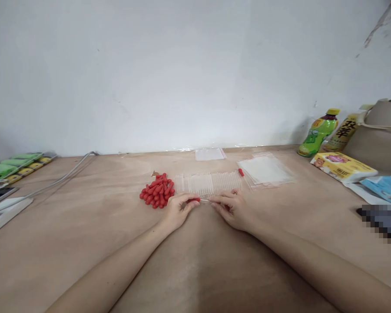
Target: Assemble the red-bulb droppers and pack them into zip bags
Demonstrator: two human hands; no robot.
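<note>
My left hand point(182, 208) pinches a red rubber dropper bulb point(194, 199) between thumb and fingers. From the right, my right hand point(230, 208) grips a thin clear dropper tube point(204, 200), its end at the mouth of the bulb. Whether the tube sits inside the bulb is too small to tell. Just beyond both hands lies a row of clear dropper tubes point(208, 182) side by side. A heap of red rubber bulbs point(157, 191) is left of the row. One more red bulb point(241, 172) is at the row's right end.
Clear plastic bags point(265, 169) lie to the right, and another bag point(210, 154) is near the wall. Farther right are a green bottle point(317, 134), a yellow tissue pack point(342, 166) and a beige bag point(374, 139). A grey cable point(63, 177) crosses the table's left side.
</note>
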